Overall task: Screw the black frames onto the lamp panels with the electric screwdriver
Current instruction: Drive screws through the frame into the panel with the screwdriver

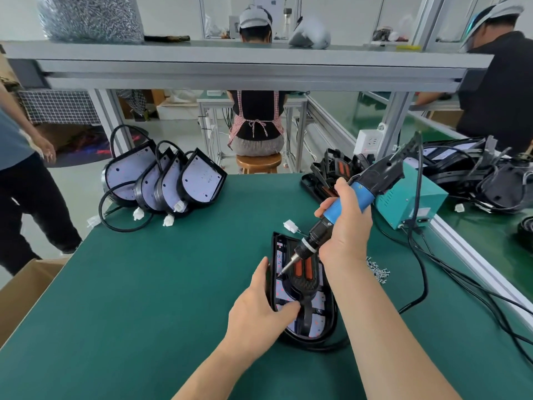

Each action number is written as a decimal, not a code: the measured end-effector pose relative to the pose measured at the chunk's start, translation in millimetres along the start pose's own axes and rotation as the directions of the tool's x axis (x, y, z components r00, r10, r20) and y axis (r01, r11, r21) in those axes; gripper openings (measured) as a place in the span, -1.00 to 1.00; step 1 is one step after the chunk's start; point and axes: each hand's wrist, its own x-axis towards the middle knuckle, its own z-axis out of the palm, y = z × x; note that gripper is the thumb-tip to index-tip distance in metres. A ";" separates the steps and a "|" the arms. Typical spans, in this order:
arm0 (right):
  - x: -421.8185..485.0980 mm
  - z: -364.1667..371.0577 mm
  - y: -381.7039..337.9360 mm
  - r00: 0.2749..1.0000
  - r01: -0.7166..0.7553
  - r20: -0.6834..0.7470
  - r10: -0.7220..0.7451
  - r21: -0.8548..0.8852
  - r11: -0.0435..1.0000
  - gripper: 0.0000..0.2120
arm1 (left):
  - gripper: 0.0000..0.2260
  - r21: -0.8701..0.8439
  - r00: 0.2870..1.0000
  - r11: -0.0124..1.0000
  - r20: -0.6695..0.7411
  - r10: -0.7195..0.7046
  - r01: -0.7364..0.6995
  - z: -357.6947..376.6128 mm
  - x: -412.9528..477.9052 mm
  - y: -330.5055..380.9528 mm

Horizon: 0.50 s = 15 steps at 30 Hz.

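Observation:
A lamp panel (pixel 323 319) in a black housing lies on the green mat near the middle. A black frame with two orange inserts (pixel 304 277) sits on top of it. My left hand (pixel 259 310) grips the panel's left edge, thumb pressing on the frame's lower part. My right hand (pixel 346 226) grips the blue and black electric screwdriver (pixel 340 210), tilted, its bit tip touching the panel's upper left area beside the frame.
Several lamp panels (pixel 161 180) with cables lean at the mat's far left. Loose screws (pixel 377 269) lie right of the panel. A teal power box (pixel 412 197) and black frames (pixel 334 168) stand at the far right. Cables (pixel 461 281) trail right. People stand around.

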 end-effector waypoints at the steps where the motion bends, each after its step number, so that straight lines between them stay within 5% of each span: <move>1: -0.8 -2.8 -0.9 1.000 -0.012 -0.003 0.012 0.002 1.000 -0.84 | -0.12 0.019 1.000 1.000 -0.006 0.005 -0.005 0.5 -1.7 -0.6; 15: -20.7 -19.0 -0.8 0.995 -0.032 0.095 0.032 -0.004 0.999 -0.83 | -0.26 0.009 1.000 1.000 -0.029 -0.009 0.009 4.7 -1.6 -1.9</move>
